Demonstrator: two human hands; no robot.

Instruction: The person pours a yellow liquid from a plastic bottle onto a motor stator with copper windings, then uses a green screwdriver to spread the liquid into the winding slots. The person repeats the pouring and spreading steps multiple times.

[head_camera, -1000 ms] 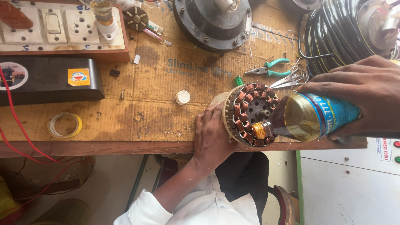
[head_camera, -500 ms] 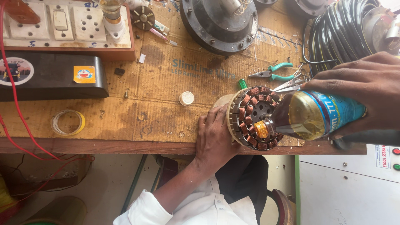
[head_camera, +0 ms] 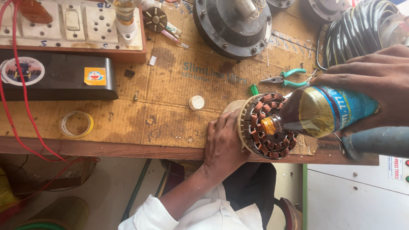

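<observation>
At the far left of the desk (head_camera: 179, 123) we note a red wire (head_camera: 17, 85) running over a white switchboard (head_camera: 68, 25) and a black box (head_camera: 55, 79) with two round and square stickers. Just below the box lies a ring of clear tape (head_camera: 76, 124). Further right, a small white cap (head_camera: 196, 102) sits alone on the cardboard sheet (head_camera: 170, 85) covering the desk top. Above it stands a large dark motor housing (head_camera: 232, 25).

Near the front edge of the desk we see a hand (head_camera: 223, 142) with a white sleeve (head_camera: 170, 213), fingers spread and pressed against the rim of a copper-wound stator (head_camera: 266, 125), steadying it on its side. From the camera angle we cannot tell whose hand this is, so we leave it apart from our own pair.

Our right hand (head_camera: 375, 85) is clamped around a clear bottle of yellowish liquid (head_camera: 328, 110) with a blue label, held tilted so that its mouth touches the centre of the stator. Our left hand is not visible in this view.

Just above the stator lie green-handled pliers (head_camera: 285, 77) and a small green piece (head_camera: 254, 89). At the far right we record a coil of black cable (head_camera: 353, 34) and, below the bottle, a grey-blue handle (head_camera: 375, 142) at the desk edge.
</observation>
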